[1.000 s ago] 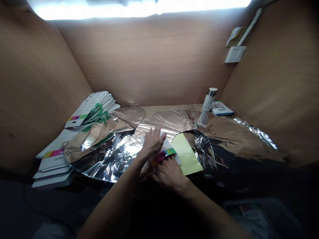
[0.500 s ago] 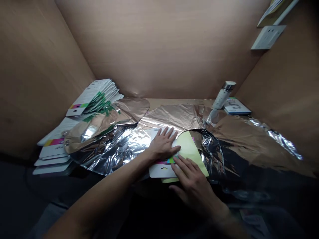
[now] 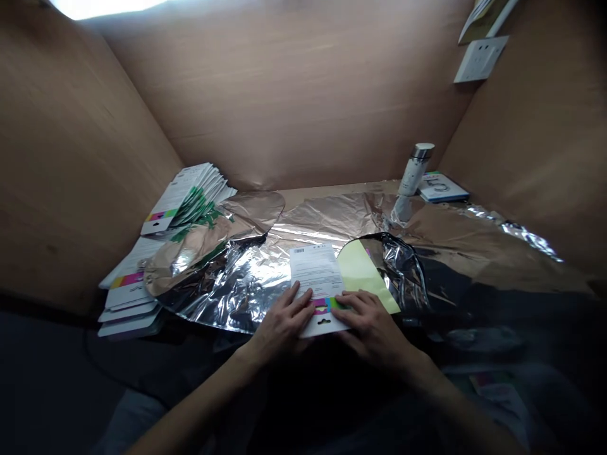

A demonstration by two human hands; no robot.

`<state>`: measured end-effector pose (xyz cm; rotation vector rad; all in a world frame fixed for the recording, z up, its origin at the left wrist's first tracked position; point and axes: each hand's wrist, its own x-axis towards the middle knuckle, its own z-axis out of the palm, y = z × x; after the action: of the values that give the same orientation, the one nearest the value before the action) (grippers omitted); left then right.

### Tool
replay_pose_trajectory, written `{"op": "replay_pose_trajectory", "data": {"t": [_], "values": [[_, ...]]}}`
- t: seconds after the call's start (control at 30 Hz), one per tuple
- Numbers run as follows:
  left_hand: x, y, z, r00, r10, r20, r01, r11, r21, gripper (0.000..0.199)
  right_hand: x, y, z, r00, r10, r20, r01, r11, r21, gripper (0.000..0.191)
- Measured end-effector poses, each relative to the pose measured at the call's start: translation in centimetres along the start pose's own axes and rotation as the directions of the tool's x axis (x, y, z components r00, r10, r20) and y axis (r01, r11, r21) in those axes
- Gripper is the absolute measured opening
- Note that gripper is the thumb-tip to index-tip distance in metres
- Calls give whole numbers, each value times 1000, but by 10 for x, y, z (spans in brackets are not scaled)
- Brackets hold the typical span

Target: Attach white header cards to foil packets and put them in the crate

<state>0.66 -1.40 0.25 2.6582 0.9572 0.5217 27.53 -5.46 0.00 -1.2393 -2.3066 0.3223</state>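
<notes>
A white printed card (image 3: 315, 268) with a coloured band and a hang hole lies at the front edge of the foil-covered table. My left hand (image 3: 284, 319) touches its lower left part, and my right hand (image 3: 367, 322) touches its lower right part. Both hands grip the card's lower end, with fingers on top and the thumbs mostly hidden at the edge. A pale yellow sheet (image 3: 365, 275) lies beside the card on the right, partly under my right hand.
Stacked white cards (image 3: 165, 196) fan out at the back left, with more cards (image 3: 128, 303) in front. A bottle (image 3: 415, 170) stands at the back right beside a flat box (image 3: 443, 188). Crumpled silver foil (image 3: 327, 215) covers the table.
My left hand has moved down off the card's upper part to its lower left edge, uncovering the printed text. My right hand has shifted slightly onto the card's lower right. The view has shifted.
</notes>
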Motion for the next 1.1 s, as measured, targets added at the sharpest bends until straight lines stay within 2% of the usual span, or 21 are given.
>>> {"op": "replay_pose_trajectory", "data": {"t": [0.07,0.17,0.3,0.43,0.63,0.73,0.83,0.9,0.97,1.03,1.1], "values": [[4,1,5,996,-61,-71,57,997,-59,24,8,0,-3,998,54,-17,-53,995,82,17],[14,4,7,965,-210,-158,179,965,-192,26,22,-2,-1,978,203,-55,-195,973,120,25],[20,9,2,910,-380,-164,336,910,-242,34,32,-7,6,935,337,-107,-341,940,-24,28],[24,7,-2,925,-362,-115,346,928,-137,32,34,-12,9,920,377,-106,-389,911,-133,24],[34,-1,2,940,-300,-162,307,951,21,30,44,-10,14,896,416,-153,-441,872,-213,29],[38,-8,5,936,-276,-218,304,946,111,24,39,11,2,871,416,-261,-439,898,-32,21],[46,-16,4,928,-286,-238,334,923,191,23,24,40,-28,822,430,-373,-404,903,150,21],[52,-21,3,922,-314,-227,360,911,202,23,15,53,-48,841,426,-334,-408,904,126,23],[56,-24,2,924,-316,-217,360,909,209,24,10,58,-60,895,397,-204,-395,917,53,26],[55,-27,3,932,-291,-218,340,909,240,31,7,57,-62,929,360,-85,-363,932,-16,29],[51,-30,4,939,-270,-212,321,911,260,37,5,54,-59,946,323,-33,-324,944,-55,29]]}}
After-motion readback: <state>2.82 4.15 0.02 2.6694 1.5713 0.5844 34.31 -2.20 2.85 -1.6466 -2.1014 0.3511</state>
